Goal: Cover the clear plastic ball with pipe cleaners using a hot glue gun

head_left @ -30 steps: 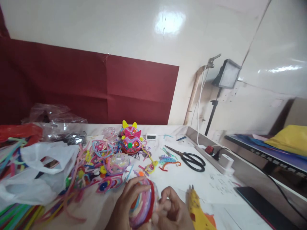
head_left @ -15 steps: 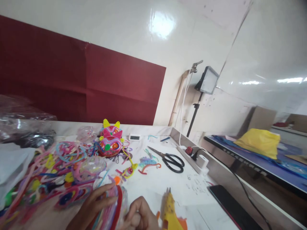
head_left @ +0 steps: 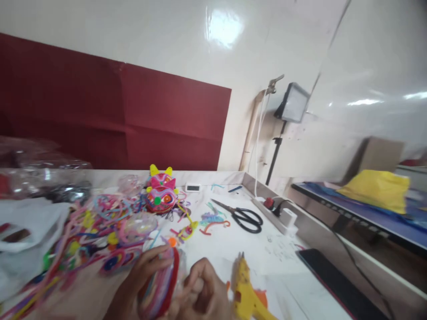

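Is a white tabletop (head_left: 203, 250) carrying black-handled scissors (head_left: 235, 210). Bears, beyond and left of the scissors, a digital display (head_left: 192, 188); well to their left, a heap of coloured strips (head_left: 96, 232); on their near side, a yellow glue gun (head_left: 245, 289); near and rightward, a dark phone (head_left: 336, 284).

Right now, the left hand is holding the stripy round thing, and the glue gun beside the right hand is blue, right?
Not quite: the glue gun beside the right hand is yellow in the head view. The left hand is holding the stripy round thing.
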Available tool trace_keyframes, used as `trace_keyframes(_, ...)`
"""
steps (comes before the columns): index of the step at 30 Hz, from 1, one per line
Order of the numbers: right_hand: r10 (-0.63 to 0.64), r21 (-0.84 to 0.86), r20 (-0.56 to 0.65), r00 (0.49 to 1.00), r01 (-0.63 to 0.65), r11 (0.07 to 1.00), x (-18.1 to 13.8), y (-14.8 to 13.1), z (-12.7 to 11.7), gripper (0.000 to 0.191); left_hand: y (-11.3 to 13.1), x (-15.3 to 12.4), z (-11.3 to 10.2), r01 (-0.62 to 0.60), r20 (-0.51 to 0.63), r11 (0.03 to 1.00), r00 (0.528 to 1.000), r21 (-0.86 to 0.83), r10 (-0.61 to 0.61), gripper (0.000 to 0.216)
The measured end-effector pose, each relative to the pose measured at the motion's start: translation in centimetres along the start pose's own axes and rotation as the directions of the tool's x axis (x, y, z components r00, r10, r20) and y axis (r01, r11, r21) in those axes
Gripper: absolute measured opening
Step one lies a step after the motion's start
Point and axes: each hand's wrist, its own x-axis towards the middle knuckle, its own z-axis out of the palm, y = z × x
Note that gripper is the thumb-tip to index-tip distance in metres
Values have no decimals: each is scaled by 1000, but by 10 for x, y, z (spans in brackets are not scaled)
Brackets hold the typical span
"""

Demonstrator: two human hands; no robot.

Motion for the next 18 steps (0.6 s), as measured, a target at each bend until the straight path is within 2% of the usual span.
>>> trace_keyframes(2, -8, 7, 32, 999, 7, 1000, -6, -9, 3, 53, 10, 2, -5, -61, 131, 997, 989, -38, 66, 62)
trace_keyframes(4, 8, 17, 64, 998, -9, 1000, -10, -16, 5, 54, 18, 4, -9, -16, 157, 995, 987, -95, 31, 60)
trace_keyframes(5, 10, 17, 71, 997, -11, 1000, -11, -19, 5, 54, 21, 5, -11, 49, 178, 990, 984, -129, -25, 56)
trace_keyframes(10, -38, 25, 135, 990, 35, 999, -9, -16, 1, 57, 25, 6, -13, 90, 193, 947, 981, -310, -30, 53)
trace_keyframes(18, -40, -4, 108, 993, 41, 999, -13, -27, 4, 52, 20, 7, -13, 98, 248, 936, 969, -339, -11, 56)
